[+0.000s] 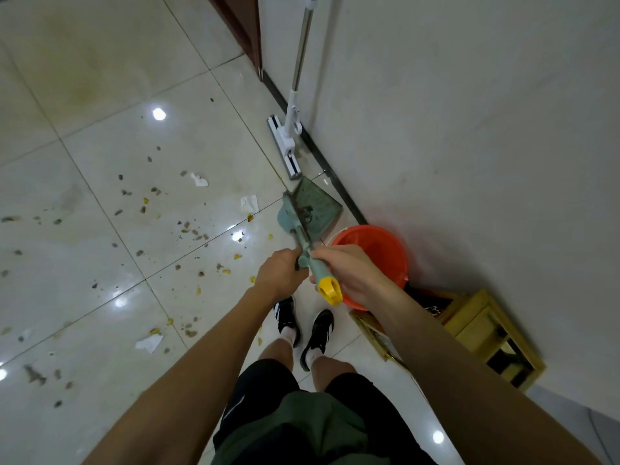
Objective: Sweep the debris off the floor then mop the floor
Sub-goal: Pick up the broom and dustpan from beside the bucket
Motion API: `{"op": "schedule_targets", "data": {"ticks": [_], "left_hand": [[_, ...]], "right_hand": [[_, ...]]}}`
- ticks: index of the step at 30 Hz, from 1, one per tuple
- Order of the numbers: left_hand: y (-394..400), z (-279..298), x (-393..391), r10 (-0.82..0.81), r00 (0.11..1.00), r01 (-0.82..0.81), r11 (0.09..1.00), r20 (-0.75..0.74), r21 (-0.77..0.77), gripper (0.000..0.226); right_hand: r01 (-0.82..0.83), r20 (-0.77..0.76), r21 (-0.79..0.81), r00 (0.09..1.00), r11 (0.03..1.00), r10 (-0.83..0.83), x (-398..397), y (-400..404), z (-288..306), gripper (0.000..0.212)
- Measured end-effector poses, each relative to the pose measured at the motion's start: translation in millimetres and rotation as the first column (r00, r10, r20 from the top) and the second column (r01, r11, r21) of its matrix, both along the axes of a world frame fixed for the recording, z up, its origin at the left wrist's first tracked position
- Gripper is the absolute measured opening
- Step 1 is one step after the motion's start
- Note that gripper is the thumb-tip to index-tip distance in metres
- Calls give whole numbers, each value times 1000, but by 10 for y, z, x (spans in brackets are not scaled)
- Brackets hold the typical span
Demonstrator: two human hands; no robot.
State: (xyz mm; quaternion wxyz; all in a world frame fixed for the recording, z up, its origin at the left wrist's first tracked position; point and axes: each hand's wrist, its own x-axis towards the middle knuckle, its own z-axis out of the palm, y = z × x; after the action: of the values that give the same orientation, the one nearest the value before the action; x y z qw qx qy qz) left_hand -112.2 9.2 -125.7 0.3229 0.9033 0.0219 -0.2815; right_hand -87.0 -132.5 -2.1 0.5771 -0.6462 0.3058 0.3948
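Nearby, both hands [318,273] grip the dustpan [310,209]; bucket [372,250], mop [292,135] probably wall-leaning.

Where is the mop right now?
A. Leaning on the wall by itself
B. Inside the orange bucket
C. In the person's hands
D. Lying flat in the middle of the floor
A. The mop stands against the wall with nobody touching it, while both hands hold the green dustpan handle.

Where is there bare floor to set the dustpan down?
Bare tiles lie top left, beyond the debris, and just in front of the shoes. It is crowded along the wall: mop, orange bucket, wooden stool.
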Motion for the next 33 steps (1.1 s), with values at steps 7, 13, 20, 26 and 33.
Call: {"op": "schedule_targets", "data": {"ticks": [7, 13, 20, 26, 33], "left_hand": [[-125, -125, -376, -11, 999, 12, 1000, 49, -17, 20], [-377, -249, -618, 19, 999, -21, 997, -26, -79, 36], [-687, -360, -698, -86, 971, 81, 996, -222, -32, 64], [-954, -359, -770, -46, 987, 56, 996, -154, 62, 63], [-1217, -295, -889, -173, 985, 166, 950, 3, 266, 60]], "right_hand": [[7, -185, 24, 983, 1000, -2, -305, -105, 30, 26], [48, -323, -31, 945, 998, -56, -662, -256, -100, 10], [51, -345, -29, 937, 998, -58, -886, -558, -173, 13], [3, -235, -132, 971, 991, -34, -989, -740, -249, 10], [-49, -145, -170, 989, 984, 25, -1055, -1052, -220, 13]]}}
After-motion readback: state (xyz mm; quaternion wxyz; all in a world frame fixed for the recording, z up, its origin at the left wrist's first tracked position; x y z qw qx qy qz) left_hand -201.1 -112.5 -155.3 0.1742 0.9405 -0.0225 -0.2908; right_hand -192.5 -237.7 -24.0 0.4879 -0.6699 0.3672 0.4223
